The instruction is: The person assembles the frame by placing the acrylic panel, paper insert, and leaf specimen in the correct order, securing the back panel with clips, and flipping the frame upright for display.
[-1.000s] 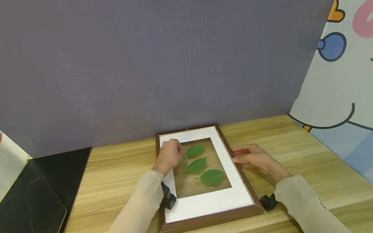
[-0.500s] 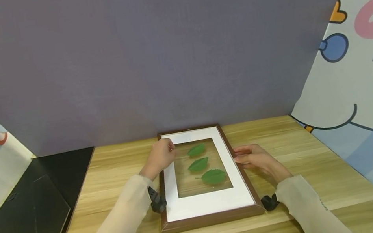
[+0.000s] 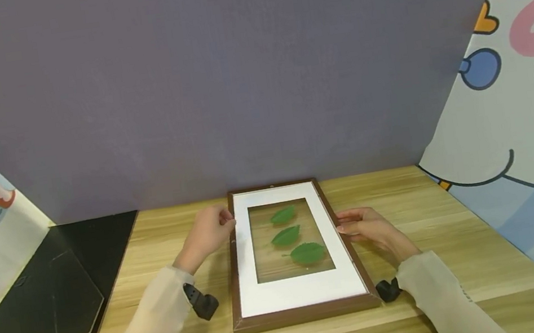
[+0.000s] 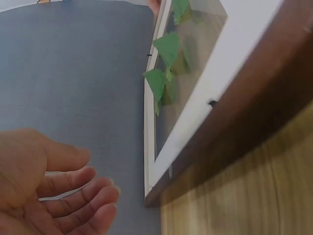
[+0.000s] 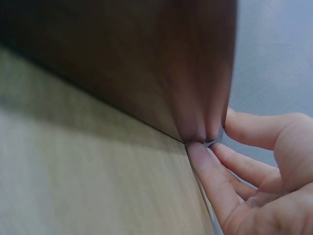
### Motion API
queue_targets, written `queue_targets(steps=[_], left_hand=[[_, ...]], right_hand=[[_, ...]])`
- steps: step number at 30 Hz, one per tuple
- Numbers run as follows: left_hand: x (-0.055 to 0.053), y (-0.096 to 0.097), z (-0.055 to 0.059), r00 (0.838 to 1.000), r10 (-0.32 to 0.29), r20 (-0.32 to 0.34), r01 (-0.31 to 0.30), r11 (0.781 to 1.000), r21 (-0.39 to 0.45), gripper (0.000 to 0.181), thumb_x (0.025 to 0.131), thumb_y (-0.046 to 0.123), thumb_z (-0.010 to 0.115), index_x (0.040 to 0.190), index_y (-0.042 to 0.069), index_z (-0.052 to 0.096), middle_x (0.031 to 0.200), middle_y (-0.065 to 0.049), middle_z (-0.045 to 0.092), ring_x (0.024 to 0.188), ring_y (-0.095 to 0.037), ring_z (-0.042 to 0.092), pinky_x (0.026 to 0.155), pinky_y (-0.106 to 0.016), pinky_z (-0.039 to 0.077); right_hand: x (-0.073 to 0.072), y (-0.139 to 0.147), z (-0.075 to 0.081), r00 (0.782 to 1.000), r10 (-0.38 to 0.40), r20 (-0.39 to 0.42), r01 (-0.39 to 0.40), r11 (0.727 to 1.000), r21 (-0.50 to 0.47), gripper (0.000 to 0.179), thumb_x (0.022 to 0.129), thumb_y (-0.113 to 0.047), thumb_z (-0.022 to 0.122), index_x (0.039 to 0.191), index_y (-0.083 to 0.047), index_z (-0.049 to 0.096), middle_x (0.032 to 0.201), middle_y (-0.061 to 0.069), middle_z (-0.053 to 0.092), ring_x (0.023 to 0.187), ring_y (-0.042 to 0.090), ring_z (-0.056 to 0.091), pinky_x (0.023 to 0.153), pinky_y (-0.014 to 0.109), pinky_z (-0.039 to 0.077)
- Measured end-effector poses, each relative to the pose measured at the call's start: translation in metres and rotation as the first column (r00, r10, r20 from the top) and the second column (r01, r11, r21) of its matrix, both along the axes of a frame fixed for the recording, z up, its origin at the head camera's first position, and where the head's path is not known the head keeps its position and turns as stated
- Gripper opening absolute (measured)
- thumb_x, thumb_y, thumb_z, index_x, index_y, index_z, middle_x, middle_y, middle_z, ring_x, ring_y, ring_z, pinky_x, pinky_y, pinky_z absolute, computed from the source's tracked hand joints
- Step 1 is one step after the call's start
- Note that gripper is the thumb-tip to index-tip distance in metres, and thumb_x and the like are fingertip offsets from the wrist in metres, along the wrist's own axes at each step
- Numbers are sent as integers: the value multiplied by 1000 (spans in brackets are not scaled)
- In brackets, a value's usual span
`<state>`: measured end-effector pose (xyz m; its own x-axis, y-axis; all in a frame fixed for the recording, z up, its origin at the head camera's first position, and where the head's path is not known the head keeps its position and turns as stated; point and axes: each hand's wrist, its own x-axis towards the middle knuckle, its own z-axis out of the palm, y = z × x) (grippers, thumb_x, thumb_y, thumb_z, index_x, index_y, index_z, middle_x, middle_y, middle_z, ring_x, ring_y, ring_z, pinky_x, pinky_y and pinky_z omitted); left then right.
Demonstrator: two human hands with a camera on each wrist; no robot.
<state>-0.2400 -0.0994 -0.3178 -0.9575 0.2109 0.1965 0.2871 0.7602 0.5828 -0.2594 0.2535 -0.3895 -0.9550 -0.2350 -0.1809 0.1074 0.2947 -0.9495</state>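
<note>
On the bench (image 3: 405,198), the picture frame (image 3: 307,313) is lying lengthwise near-to-far between the right hand (image 3: 369,230), fingers extended and touching it, and the left hand (image 3: 206,231), loosely curled, empty.

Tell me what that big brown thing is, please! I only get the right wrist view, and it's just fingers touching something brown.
Observer: It's the side of a picture frame, and three green leaves show in the middle of it.

Operator: Ooh, leaves! Where's the other hand?

Observer: The left hand is by the frame's left edge, holding nothing.

Operator: Is there anything else on the table?

Observer: Yes, a flat black panel lies on the wooden table, off to the left of the frame.
</note>
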Motion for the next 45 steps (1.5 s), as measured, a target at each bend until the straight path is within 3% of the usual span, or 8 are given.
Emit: queue_targets(steps=[16, 25, 36, 45], left_hand=[[28, -38, -4, 998, 51, -23, -53, 997, -64, 14, 91, 11, 59, 97, -1, 64, 92, -14, 66, 82, -25, 62, 69, -39, 52], [47, -68, -4, 998, 69, 10, -68, 995, -67, 29, 93, 14, 57, 113, -7, 59, 109, -24, 63, 90, -32, 63, 72, -45, 53], [61, -113, -11, 991, 124, -41, -128, 987, -99, 34, 92, 13, 59, 117, -10, 57, 106, -28, 62, 88, -38, 62, 69, -48, 53], [69, -148, -22, 984, 170, -60, -177, 974, -144, 33, 89, 12, 63, 111, -12, 58, 98, -28, 63, 83, -38, 63, 69, -50, 52]], right_hand=[[2, -2, 1, 1000, -3, -15, 3, 1000, 25, 56, 90, -9, 63, 137, 12, 39, 132, 28, 50, 98, 11, 62, 87, 32, 54], [3, -4, -1, 1000, -10, -8, 10, 999, 51, 55, 90, -9, 63, 136, 11, 40, 137, 30, 46, 116, 31, 57, 96, 43, 50], [4, -2, -2, 1000, -12, -18, 12, 999, 32, 54, 91, -8, 62, 136, 12, 40, 134, 30, 48, 105, 17, 61, 91, 37, 53], [5, -2, -1, 1000, -12, -18, 13, 999, 42, 55, 91, -10, 63, 136, 11, 40, 136, 30, 47, 112, 24, 59, 95, 41, 51]])
